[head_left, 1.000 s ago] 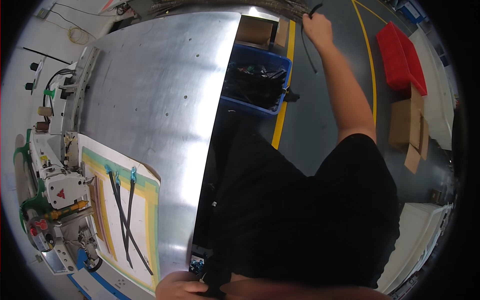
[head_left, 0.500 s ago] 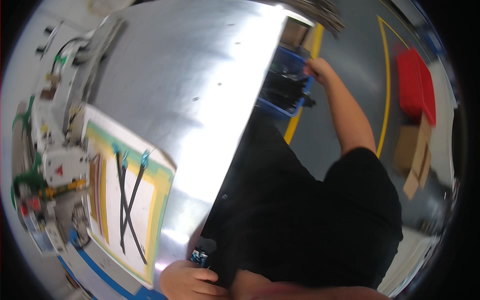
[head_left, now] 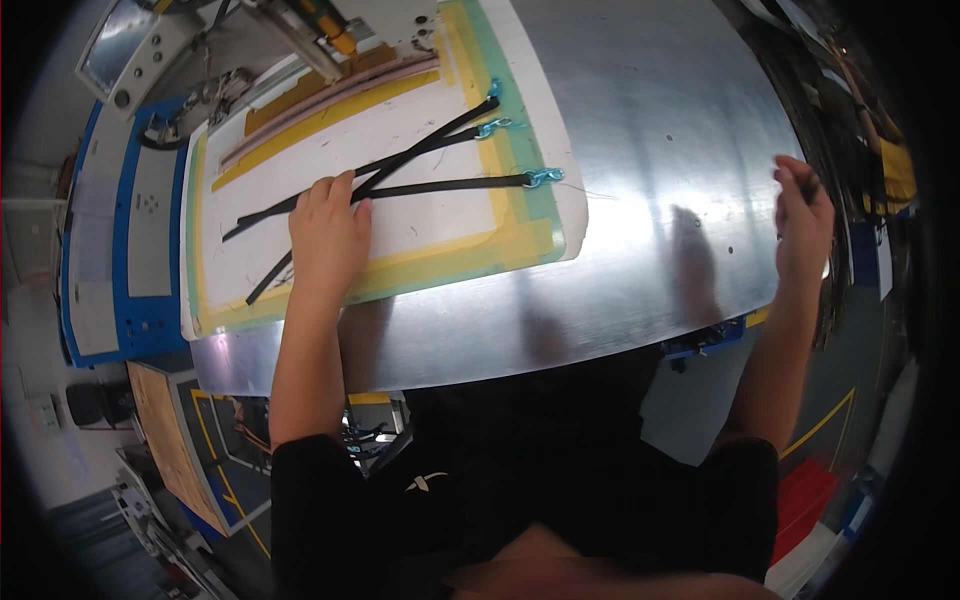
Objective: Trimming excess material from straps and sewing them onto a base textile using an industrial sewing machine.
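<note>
Several narrow black straps (head_left: 440, 187) lie crossed on a white board (head_left: 400, 230) edged with yellow and green tape. Teal snap hooks (head_left: 543, 177) sit at their right-hand ends. My left hand (head_left: 330, 225) rests over the straps toward their left ends, thumb and forefinger closed around one of them. Out at the right end of the metal table, my right hand (head_left: 805, 215) hovers with its fingers curled together. Whatever may be between those fingers is too small or hidden to make out.
A shiny metal table (head_left: 640, 120) carries the board. Machine parts with a small control box (head_left: 135, 50) stand at the far left, above a blue-and-white panel (head_left: 150, 230). Dark strips (head_left: 835, 200) hang along the table's right end. A blue bin (head_left: 705, 340) shows below the front edge.
The view has swung around to face the table. My right hand has left the blue bin and come up over the table's right end. My left hand has moved from my lap onto the straps.
</note>
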Available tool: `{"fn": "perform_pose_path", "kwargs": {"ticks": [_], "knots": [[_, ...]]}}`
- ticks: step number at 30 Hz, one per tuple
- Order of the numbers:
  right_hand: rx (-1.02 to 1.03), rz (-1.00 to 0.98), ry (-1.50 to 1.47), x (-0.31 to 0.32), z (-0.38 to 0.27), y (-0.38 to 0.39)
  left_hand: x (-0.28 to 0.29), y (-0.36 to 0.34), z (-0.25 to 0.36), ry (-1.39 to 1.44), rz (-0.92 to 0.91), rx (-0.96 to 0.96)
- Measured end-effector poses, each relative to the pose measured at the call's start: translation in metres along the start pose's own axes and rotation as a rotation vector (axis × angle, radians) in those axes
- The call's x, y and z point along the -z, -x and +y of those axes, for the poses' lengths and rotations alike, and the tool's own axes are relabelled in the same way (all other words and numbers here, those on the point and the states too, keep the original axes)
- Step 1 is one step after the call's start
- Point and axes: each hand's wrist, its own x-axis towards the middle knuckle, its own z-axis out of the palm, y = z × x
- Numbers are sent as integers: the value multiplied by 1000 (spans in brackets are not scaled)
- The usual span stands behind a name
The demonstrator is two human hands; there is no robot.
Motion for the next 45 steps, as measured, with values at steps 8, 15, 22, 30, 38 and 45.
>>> {"fn": "perform_pose_path", "kwargs": {"ticks": [8,15,22,30,38,45], "knots": [[73,-967,58,-209,-64,63,-6,-4,-2,277,-2,77],[-214,-1025,-139,-233,-53,112,35,19,36,1042,-394,125],[-694,-917,-556,-232,-43,100,26,23,57,1114,-718,-157],[-185,-328,-748,-182,-28,-2,18,28,51,1159,-958,-410],[183,-840,-73,-140,-83,-5,18,17,43,1420,-861,-8],[677,-1340,424,-211,-119,56,5,24,13,2059,-339,301]]}}
